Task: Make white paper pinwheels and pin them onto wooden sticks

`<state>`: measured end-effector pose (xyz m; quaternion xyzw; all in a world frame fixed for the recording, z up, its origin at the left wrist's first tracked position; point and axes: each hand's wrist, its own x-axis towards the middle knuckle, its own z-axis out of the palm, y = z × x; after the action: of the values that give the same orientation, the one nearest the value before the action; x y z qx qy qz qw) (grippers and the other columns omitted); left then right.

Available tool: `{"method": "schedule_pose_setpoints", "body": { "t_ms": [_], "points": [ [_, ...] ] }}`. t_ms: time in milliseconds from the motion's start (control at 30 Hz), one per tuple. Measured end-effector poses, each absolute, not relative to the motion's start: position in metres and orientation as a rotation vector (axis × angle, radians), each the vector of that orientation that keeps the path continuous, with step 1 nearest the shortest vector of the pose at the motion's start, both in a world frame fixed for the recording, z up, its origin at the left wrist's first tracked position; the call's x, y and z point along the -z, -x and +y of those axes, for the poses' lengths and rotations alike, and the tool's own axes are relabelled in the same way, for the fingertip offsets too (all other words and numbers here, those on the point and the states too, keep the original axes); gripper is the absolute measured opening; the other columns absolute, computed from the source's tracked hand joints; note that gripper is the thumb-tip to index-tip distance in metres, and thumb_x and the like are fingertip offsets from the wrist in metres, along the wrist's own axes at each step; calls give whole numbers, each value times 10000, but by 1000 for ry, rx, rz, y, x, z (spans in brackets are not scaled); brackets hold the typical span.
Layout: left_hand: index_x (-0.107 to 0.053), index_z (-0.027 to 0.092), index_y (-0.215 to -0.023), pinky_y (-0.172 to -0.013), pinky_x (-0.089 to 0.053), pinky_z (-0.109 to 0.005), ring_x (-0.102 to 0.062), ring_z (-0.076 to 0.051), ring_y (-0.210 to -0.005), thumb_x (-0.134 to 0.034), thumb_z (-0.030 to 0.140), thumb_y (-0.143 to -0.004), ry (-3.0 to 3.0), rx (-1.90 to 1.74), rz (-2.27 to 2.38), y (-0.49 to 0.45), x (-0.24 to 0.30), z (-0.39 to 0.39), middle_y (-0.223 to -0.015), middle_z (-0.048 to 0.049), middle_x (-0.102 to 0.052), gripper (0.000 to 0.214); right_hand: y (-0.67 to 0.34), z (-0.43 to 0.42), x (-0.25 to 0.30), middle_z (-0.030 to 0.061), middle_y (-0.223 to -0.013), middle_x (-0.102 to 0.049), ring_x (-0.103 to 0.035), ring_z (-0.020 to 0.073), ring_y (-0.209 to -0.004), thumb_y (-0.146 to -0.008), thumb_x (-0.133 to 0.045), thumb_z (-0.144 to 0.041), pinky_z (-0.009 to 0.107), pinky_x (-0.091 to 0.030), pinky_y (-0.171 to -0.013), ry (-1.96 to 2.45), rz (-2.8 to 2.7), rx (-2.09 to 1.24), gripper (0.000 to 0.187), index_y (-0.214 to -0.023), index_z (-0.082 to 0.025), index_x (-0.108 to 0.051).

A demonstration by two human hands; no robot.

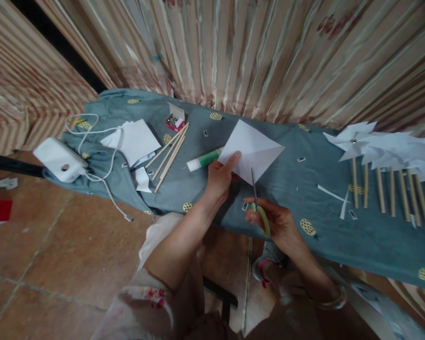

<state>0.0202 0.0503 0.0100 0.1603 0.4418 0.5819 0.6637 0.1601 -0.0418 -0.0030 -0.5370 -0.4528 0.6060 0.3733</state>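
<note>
My left hand (222,177) pinches a square sheet of white paper (253,146) near its left corner, thumb on top. The sheet is turned like a diamond and shows a faint crease across it. In my right hand (271,216) are scissors (265,222) with pale green handles. Their blades meet the sheet's near corner; whether they have cut into it is hard to tell. A glue stick (203,159) with a green label and white cap lies just left of the sheet, partly hidden under it.
Several paper pinwheels (386,146) on wooden sticks lie at the right, near paper strips (335,196). Left are loose wooden sticks (172,156), a small open box of metal pins (175,118), stacked paper (136,141), and a white charger (62,159) with cables. A patterned grey-green cloth (279,189) covers the table.
</note>
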Motion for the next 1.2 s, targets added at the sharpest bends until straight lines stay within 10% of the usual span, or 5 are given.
{"method": "schedule_pose_setpoints", "body": {
  "t_ms": [1200],
  "points": [
    [-688,159,-764,-563,-532,-268,-656,-153,-592,-815,353,-674,-408,-1290,1010,-22,-3,48,-720,-30,-723,249,-164,-39,4,-25,-615,-659,-604,123,-557,-622,-855,-465,252,-510,-517,1379,-1040,-1579,371,-902,-244,-752]
  ]
}}
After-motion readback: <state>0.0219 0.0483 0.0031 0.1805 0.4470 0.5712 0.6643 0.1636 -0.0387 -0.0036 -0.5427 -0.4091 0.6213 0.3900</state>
